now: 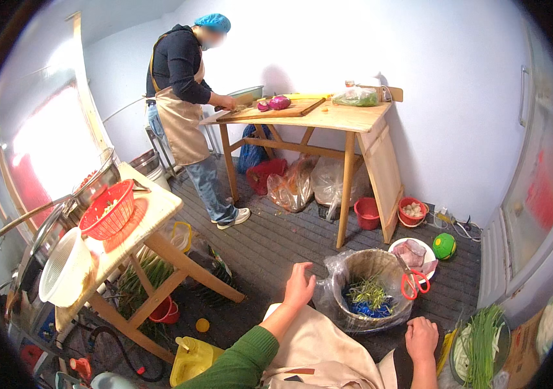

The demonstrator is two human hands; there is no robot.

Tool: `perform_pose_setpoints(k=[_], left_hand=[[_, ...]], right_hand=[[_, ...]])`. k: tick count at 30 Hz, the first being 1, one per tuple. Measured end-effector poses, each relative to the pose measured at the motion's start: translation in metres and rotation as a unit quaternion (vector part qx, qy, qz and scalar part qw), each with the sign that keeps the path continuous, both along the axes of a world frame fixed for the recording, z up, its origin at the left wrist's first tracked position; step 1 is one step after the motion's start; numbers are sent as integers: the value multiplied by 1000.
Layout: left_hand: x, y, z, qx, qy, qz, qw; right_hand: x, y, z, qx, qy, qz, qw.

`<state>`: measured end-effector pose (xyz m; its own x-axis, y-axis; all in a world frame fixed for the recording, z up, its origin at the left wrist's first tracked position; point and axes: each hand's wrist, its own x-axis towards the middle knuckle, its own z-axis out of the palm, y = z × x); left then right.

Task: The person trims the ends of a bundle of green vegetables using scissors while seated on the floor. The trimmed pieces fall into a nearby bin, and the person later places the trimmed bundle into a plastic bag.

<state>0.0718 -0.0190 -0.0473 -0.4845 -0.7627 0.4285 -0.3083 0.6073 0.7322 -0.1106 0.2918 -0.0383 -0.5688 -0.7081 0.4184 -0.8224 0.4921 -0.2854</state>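
My left hand (300, 285) is raised above my apron-covered lap (309, 337), beside the near left rim of a bin. Its fingers are loosely bent and apart, with nothing in them. Low on the right, my right hand (422, 337) rests by my knee, fingers loosely bent, holding nothing that I can see. Between the hands and a little farther off stands the plastic-lined bin (390, 266). Green vegetable trimmings (368, 293) and something blue lie in it. Red-handled scissors (411, 284) lean across its right rim, beside a white plate (429, 272) of raw meat or fish (412, 251).
A bowl of long green stalks (482, 347) stands at the near right. At left, a wooden table (160, 201) bears a red basket (108, 211) and a white basket (66, 269). Behind, a person (182, 84) cuts on a board (296, 111). A yellow jug (193, 358) stands near my left arm.
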Motion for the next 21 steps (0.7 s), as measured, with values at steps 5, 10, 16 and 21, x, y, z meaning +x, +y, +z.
perform_pose_setpoints(k=[5, 10, 16, 21], left_hand=[[1, 0, 0, 10, -6, 0, 1000], [0, 0, -1, 17, 0, -1, 1000], [0, 0, -1, 16, 4, -4, 1000], [1, 0, -3, 1, -13, 6, 1000]], right_hand=[[-1, 1, -1, 2, -9, 0, 1000], [-1, 0, -2, 6, -5, -2, 1000], [-1, 0, -3, -2, -4, 3, 1000], [-2, 1, -5, 8, -13, -3, 1000]])
